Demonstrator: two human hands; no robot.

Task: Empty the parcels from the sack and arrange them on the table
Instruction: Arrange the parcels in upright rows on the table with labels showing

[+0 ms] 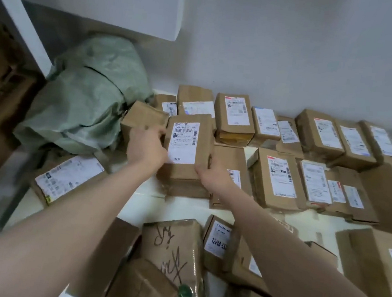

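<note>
Sitting at the middle of the white table (150, 199), one labelled brown parcel (187, 152) is held by two hands: the left hand (147, 145) curls its fingers round the left edge, and the right hand (211, 174) pinches the near right edge. One green sack (85, 101) slumps just left of it. At least eight parcels form a far row (233, 118) along the wall.

- Read "502 302 00 045" on the white label (183, 142) of the tall parcel (187, 171) toward the table's (145, 198) left edge.
- Read "12V4A", printed on two lines, on the white sticker (216, 242) of the small parcel (211, 260) near the front edge.
- Treat the black handwriting (173, 250) on the marked parcel (180, 229) beside it as illegible.
- Treat the remaining shipping labels (282, 176) as too blurred to read.
</note>
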